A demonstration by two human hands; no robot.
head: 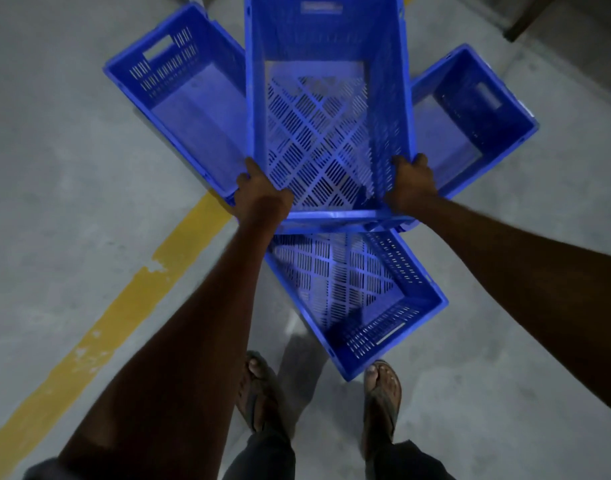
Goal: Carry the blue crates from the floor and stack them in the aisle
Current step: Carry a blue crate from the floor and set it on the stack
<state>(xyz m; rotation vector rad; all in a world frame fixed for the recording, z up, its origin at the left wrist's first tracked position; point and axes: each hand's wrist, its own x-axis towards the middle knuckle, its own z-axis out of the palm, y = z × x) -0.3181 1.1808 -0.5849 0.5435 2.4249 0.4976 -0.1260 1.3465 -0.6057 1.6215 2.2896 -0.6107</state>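
1. Your sandalled feet [382, 393] stand at the bottom of the frame on the concrete floor [72, 133].
2. Your left hand [262, 199] and right hand [413, 183] clasp the near rim of the central blue crate [328, 133].
3. Three more crates surround it: upper left [189, 98], right [477, 116], and below centre [359, 299].
4. Left of you runs a yellow floor line [124, 306].

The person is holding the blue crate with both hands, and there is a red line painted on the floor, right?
Not quite. The line on the floor is yellow, not red, as the head view shows. The rest holds: the left hand and the right hand both grip the near corners of the blue crate.
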